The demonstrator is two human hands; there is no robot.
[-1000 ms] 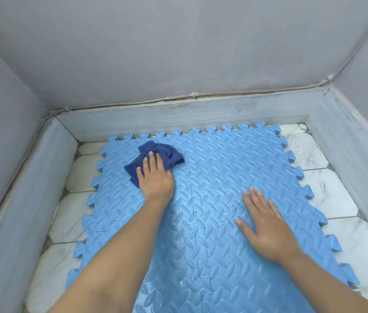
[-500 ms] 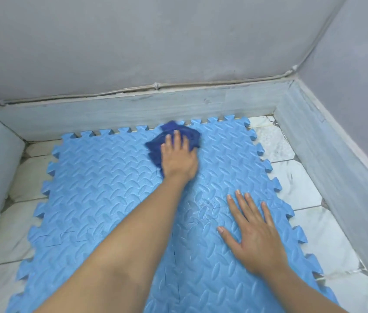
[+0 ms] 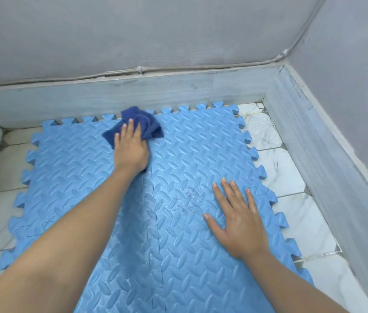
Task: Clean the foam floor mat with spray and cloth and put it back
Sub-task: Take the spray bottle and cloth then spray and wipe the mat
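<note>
Head camera showed our blue foam mat flat on the white tiled floor, its far toothed edge against the grey skirting. Our left hand pressed a dark blue cloth there, fingers clenched into it; our right hand lay splayed, grasping nothing.

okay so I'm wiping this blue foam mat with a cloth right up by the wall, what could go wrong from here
1. The dark blue cloth under your left hand already sits at the mat's toothed far edge; a further push could drag it onto the marble skirting or floor tiles and pick up grit.
2. Only your right hand pins the mat. Hard strokes might slide it or pull the interlocking seams apart.
3. The near part looks glossy, possibly wet, so it may be slippery.
</note>
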